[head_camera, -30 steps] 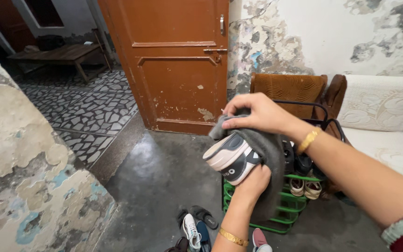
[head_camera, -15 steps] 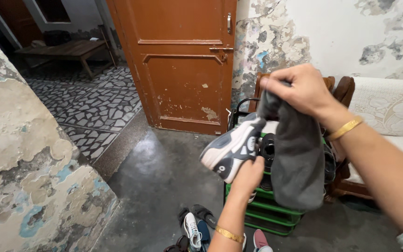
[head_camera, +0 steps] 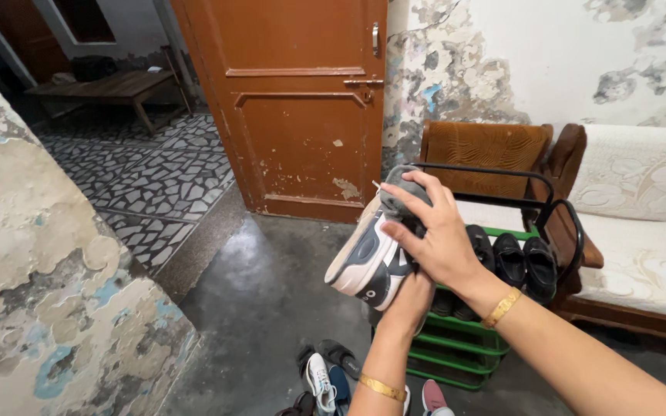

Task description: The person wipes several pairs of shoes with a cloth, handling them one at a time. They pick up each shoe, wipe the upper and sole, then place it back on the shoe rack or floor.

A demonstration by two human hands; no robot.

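My left hand (head_camera: 406,302) grips a white and dark grey sneaker (head_camera: 368,262) from below, sole edge turned toward the door. My right hand (head_camera: 433,231) lies over the shoe's upper side and presses a bunched grey cloth (head_camera: 400,187) against it. Both wrists carry gold bangles. The shoe is held in the air in front of a green shoe rack (head_camera: 464,347) with a black top frame, where several dark shoes (head_camera: 514,258) sit on the top shelf.
A brown wooden door (head_camera: 294,100) stands ahead, with a patterned tile floor and a low wooden bench (head_camera: 109,88) beyond on the left. A peeling wall (head_camera: 48,270) is close on my left. Loose shoes (head_camera: 325,377) lie on the floor. A cushioned sofa (head_camera: 641,223) is at right.
The cloth hung loose from my raised right hand half a second ago; now that hand has come down and presses the bunched cloth onto the sneaker. My left hand keeps its hold.
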